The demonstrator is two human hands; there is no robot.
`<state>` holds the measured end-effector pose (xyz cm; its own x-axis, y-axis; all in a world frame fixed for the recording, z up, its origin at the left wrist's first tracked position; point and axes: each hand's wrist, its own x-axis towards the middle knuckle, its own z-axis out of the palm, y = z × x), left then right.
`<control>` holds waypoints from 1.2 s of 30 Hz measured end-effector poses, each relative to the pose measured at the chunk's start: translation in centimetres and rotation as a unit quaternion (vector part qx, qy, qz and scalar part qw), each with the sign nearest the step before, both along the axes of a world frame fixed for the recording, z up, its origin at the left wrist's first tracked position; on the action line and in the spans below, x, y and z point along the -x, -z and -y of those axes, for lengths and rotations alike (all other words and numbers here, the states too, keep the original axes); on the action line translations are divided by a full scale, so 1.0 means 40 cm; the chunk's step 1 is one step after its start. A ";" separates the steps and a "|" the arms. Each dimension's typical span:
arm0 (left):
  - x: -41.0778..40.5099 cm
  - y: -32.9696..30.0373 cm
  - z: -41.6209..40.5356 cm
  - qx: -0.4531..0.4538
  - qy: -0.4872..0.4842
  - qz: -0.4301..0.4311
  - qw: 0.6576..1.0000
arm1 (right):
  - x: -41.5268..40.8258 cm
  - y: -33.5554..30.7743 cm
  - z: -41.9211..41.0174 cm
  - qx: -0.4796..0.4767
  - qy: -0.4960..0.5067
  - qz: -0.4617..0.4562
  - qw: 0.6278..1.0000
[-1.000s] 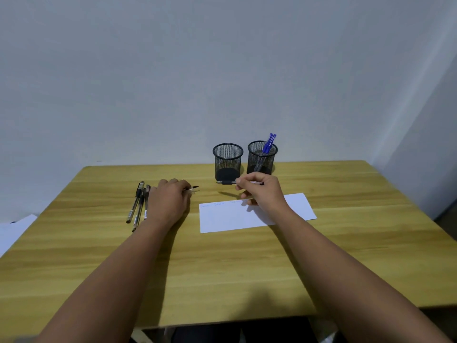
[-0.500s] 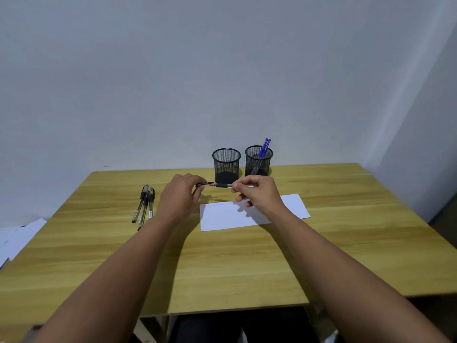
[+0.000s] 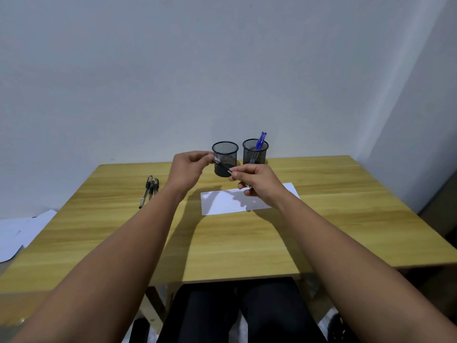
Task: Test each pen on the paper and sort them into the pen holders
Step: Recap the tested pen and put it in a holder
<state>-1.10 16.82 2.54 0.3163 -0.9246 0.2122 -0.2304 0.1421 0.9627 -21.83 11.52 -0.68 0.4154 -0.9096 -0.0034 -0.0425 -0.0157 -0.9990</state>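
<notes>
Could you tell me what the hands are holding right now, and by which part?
Both hold one black pen above the table: the left hand pinches its upper left end, the right hand grips its lower right part.

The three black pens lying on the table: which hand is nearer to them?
Left. The left hand is raised just right of the three black pens, pinching the pen held between both hands; the right hand is farther right, above the paper.

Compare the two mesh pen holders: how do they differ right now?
The left holder shows no pens above its rim; the right holder has blue pens sticking out. The left holder is partly covered by the pen that both hands hold; the right holder stands unobstructed. Both are upright black mesh cylinders, side by side.
</notes>
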 end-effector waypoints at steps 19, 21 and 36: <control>0.069 -0.055 0.017 -0.022 0.018 0.024 0.999 | -0.016 -0.039 0.012 0.146 0.061 -0.146 0.977; 0.049 -0.033 0.053 -0.019 -0.016 0.049 0.998 | -0.013 -0.061 0.062 0.148 0.091 -0.140 0.975; -0.012 0.163 0.354 -0.151 -0.101 0.214 0.960 | -0.178 -0.164 0.405 0.245 0.190 -0.198 0.930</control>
<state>-0.61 2.67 -3.97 0.4397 -0.8931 0.0951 -0.6073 -0.2176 0.7641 -14.72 -4.67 5.90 0.1190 -0.9234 0.3649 -0.5013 -0.3731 -0.7807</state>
